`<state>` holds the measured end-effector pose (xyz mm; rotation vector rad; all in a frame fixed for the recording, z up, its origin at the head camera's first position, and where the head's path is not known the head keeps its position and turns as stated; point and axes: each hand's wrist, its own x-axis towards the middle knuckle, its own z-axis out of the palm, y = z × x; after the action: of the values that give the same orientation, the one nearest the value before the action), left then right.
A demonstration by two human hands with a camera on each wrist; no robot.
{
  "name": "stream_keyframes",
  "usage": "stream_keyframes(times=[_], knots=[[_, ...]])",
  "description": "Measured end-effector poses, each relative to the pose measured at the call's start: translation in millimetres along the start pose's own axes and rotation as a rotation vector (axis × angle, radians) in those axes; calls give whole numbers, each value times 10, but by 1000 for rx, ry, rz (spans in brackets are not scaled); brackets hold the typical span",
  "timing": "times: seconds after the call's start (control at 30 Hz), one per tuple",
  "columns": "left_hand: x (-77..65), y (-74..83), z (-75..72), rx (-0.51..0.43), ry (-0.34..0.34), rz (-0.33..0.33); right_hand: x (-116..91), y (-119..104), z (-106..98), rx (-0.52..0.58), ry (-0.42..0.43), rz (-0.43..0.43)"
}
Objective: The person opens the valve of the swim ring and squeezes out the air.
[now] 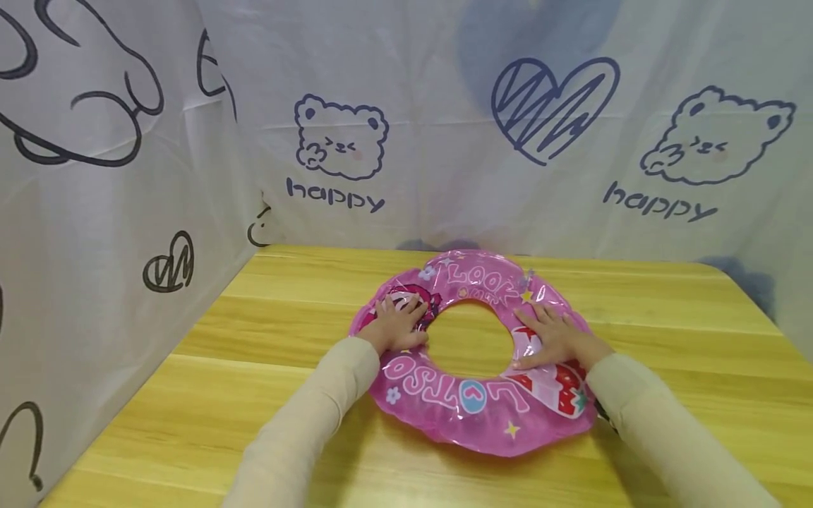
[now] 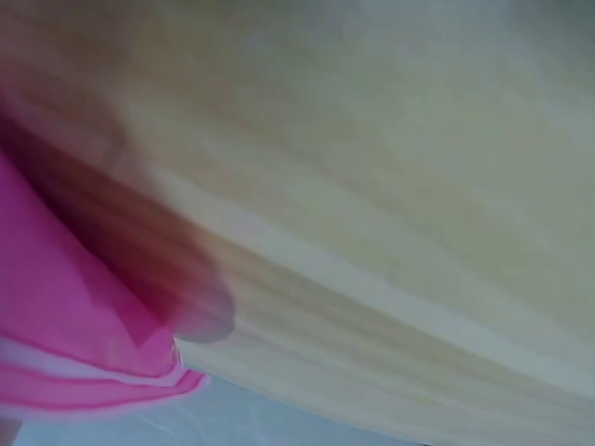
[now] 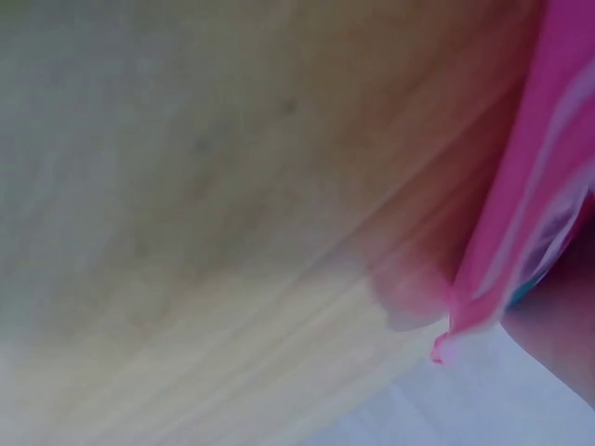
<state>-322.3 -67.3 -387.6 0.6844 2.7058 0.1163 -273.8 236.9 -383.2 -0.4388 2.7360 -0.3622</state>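
A pink inflatable swim ring [image 1: 464, 434] lies on the wooden table, puffed up, with "LOTSO" lettering, strawberries and a cartoon bear printed on it. On its left side rests my left hand [image 1: 399, 326], fingers spread over the bear print, thumb towards the centre hole. My right hand [image 1: 554, 339] lies flat on the opposite side by the strawberry print, its fingers also spread. The left wrist view catches only the edge of the ring [image 2: 65, 279] over the tabletop. In the right wrist view the ring's rim [image 3: 507, 204] shows beside a sliver of the hand [image 3: 562, 325].
The yellow wood-grain table [image 1: 254, 331] extends on both sides of the ring. White cloth [image 1: 432, 176] printed with bears, hearts and "happy" hangs behind the table, and more cloth [image 1: 108, 233] hangs along the left.
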Motion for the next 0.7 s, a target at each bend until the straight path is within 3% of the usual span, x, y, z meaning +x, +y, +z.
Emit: stream_keyframes(times=[0.2,0.33,0.5,0.7], knots=[[13,-21,13,96,18,11,-9,-18,11,12,20,28],[-9,-43,35,178,84,22,-42,18,92,-35,92,2],[-117,-30,-25,133,183,46,-156,-15,187,-67,171,15],[-306,131,-77,64,196,107,-355,-181,261,-74,181,114]])
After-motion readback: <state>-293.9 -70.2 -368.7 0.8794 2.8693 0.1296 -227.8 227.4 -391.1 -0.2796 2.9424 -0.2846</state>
